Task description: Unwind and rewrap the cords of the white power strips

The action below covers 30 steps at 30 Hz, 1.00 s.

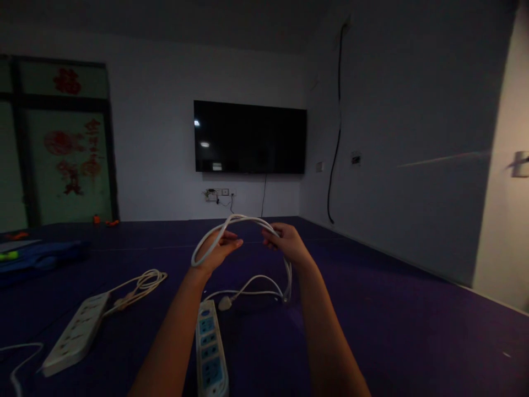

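Observation:
A white power cord (pixel 236 217) is raised in a loose loop of several strands between my hands. My right hand (pixel 285 240) grips the strands between thumb and fingers, and the rest hangs down to the purple surface. On the other side, my left hand (pixel 218 251) is inside the bend of the loop, thumb and fingers apart, with the cord running round its outer side. Below lies a white power strip (pixel 212 353) with blue socket panels. Beside its far end is a white plug (pixel 225 302), joined to the cord.
A second white power strip (pixel 76 333) lies at left with its coiled cord (pixel 144 284). Another white cable (pixel 25 347) is at the lower left, and blue cloth (pixel 45 256) farther back. A television (pixel 250 138) hangs on the far wall; a black cable (pixel 338 132) hangs at right.

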Available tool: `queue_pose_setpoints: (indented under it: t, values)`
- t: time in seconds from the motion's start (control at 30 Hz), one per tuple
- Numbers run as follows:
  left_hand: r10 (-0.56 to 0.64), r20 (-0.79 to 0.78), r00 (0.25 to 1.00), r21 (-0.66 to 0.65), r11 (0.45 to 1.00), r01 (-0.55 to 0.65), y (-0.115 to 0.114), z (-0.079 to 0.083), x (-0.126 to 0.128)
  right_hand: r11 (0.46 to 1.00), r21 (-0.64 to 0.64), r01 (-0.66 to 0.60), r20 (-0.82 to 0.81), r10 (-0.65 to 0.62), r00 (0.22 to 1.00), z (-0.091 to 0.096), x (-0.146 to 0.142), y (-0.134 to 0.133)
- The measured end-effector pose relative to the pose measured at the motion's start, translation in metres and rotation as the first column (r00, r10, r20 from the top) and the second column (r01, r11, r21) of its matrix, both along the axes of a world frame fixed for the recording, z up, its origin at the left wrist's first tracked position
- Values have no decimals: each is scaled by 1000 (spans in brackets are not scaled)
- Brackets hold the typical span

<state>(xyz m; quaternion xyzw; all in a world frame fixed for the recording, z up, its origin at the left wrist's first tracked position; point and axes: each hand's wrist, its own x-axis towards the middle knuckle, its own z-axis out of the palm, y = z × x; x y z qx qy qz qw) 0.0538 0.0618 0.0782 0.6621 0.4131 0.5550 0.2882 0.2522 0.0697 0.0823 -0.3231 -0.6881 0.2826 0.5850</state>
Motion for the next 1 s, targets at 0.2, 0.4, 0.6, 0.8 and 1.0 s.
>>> queue_pose_setpoints:
  t: [0.2, 0.4, 0.6, 0.8, 1.0]
  values:
    - [-16, -347, 938, -76, 997, -12, 20, -22, -1, 989, -77, -126, -351, 92, 932, 0, 26, -5]
    - [-55, -583, 811, -162, 986, -50, 25, -37, 4, 983, -158, 92, -539, -164, 826, -3, 45, 2]
    - [-142, -819, 557, -278, 946, -169, 31, -63, 23, 910, -269, 315, -606, -414, 679, -16, 51, 19]
    - [-214, -894, 394, -317, 923, -217, 36, -82, 41, 829, -401, 390, -555, -558, 616, -41, 54, 47]
    - [-152, -911, 384, -253, 941, -226, 34, -89, 41, 741, -557, 376, -429, -644, 633, -70, 54, 67]
